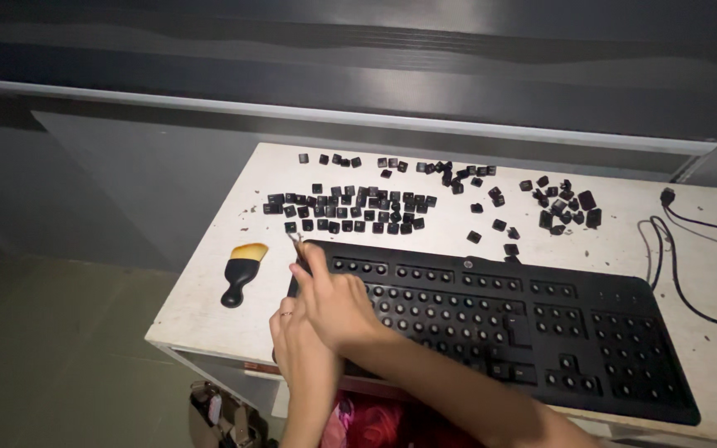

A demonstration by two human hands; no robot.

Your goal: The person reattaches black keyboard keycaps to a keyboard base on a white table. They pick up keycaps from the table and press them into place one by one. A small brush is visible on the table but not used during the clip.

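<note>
A small metal tool (295,239) is pinched by the right hand (334,303) at the stripped black keyboard (508,319)'s left corner, likely light and rigid, while the left hand (296,344) steadies that edge, grip unclear.

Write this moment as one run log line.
right hand: small tool at keyboard corner | left hand: steadies edge | keycaps: loose on table

My keyboard (491,319) was black, its bared switch posts showing as small grey dots in rows. The loose keycaps (350,207) near the far edge of the white, speckled tabletop (209,299) were black too. The brush (241,274) by the left edge had a black handle and yellow-tan bristles. A black cable (674,265) lay near the right edge. My ring (285,314) was pale.
</note>
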